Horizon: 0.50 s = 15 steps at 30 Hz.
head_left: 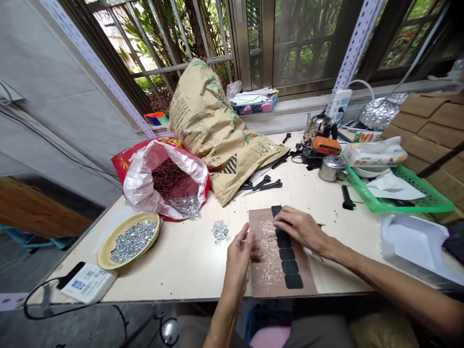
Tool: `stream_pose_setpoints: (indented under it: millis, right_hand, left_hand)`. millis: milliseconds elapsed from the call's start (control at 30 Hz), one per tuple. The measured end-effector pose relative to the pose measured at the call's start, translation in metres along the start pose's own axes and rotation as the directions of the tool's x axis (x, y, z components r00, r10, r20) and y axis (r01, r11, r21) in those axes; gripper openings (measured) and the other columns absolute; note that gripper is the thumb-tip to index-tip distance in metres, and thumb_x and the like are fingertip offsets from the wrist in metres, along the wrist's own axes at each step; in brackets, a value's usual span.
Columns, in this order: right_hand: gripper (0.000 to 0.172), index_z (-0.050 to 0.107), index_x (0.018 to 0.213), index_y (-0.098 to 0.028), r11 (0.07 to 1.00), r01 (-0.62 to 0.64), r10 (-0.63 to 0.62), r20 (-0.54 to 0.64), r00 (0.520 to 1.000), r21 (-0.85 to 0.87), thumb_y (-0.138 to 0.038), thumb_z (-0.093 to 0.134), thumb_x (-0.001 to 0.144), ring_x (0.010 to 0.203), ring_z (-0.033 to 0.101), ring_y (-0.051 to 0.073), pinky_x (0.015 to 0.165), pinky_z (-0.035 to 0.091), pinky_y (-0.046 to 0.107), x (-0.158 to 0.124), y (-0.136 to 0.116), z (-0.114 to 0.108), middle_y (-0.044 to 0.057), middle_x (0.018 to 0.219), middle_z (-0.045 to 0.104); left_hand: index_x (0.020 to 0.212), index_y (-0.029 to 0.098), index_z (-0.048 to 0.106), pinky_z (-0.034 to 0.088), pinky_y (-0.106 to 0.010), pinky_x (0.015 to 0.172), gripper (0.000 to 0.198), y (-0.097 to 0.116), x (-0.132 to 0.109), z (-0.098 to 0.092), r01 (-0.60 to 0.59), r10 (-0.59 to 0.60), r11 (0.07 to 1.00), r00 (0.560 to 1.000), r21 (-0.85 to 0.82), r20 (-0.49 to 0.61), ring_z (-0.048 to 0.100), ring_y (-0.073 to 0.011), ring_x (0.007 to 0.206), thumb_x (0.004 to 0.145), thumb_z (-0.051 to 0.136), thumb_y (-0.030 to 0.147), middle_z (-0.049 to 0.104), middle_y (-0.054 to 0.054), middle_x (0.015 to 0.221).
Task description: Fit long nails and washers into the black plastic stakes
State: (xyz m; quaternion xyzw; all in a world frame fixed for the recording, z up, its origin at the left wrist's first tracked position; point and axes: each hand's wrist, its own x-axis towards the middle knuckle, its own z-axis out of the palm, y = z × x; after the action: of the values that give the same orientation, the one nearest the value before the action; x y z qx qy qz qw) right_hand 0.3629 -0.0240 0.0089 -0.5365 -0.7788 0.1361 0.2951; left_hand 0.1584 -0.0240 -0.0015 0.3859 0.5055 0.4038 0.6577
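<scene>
A brown board point(266, 280) lies at the front edge of the pale table point(181, 256), with a column of black pads point(288, 266) along its right half and light specks scattered on it. My right hand point(300, 229) rests on the upper pads, fingers curled and pressed down on a thin dark thing I cannot name. My left hand point(239, 253) sits at the board's left edge, fingers pinched together on something too small to see. A small heap of silver metal bits point(220, 231) lies just left of the hands.
A yellow plate point(108, 249) of silver bits sits at the left, behind it a red and white bag point(145, 174) of dark nails and a brown paper sack point(210, 125). A green basket point(435, 203), metal cup point(331, 168), kettle point(319, 126) and black parts point(270, 183) stand at the right.
</scene>
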Motion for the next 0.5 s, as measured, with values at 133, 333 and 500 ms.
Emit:
stream_pose_setpoints:
  millis: [133,333,500]
  right_hand:
    - [0.02,0.062,0.086,-0.019,0.963,0.068,-0.059,0.041,0.997,-0.263,-0.03,0.047,0.093,0.084,0.052,0.017,0.066,0.042,0.026,0.014,0.055,-0.015,0.004,0.085,0.059]
    - [0.028,0.059,0.08,-0.017,0.915,0.345,-0.319,0.149,0.936,-0.21,-0.025,0.038,0.096,0.072,0.048,0.013,0.057,0.04,0.022,-0.007,0.063,0.004,0.002,0.074,0.055]
    - [0.033,0.057,0.077,-0.017,0.884,0.433,-0.403,0.18,0.897,-0.177,-0.018,0.032,0.097,0.07,0.046,0.013,0.053,0.038,0.022,-0.02,0.051,0.003,0.001,0.071,0.053]
  left_hand:
    - [0.137,0.016,0.036,0.037,-0.019,0.037,0.071,-0.016,-0.002,0.008,-0.067,0.069,0.979,0.998,0.19,-0.006,0.048,-0.0067,0.047,0.078,0.058,0.049,0.057,-0.002,0.081]
    - [0.139,0.022,0.033,0.045,-0.024,0.056,0.062,-0.029,-0.005,0.016,-0.211,0.26,0.859,0.965,0.466,-0.043,0.05,-0.0091,0.054,0.085,0.047,0.049,0.056,0.0,0.082]
    - [0.139,0.024,0.03,0.044,-0.025,0.052,0.059,-0.031,-0.002,0.019,-0.185,0.26,0.85,0.962,0.493,-0.088,0.047,-0.0091,0.049,0.087,0.041,0.05,0.058,-0.001,0.085]
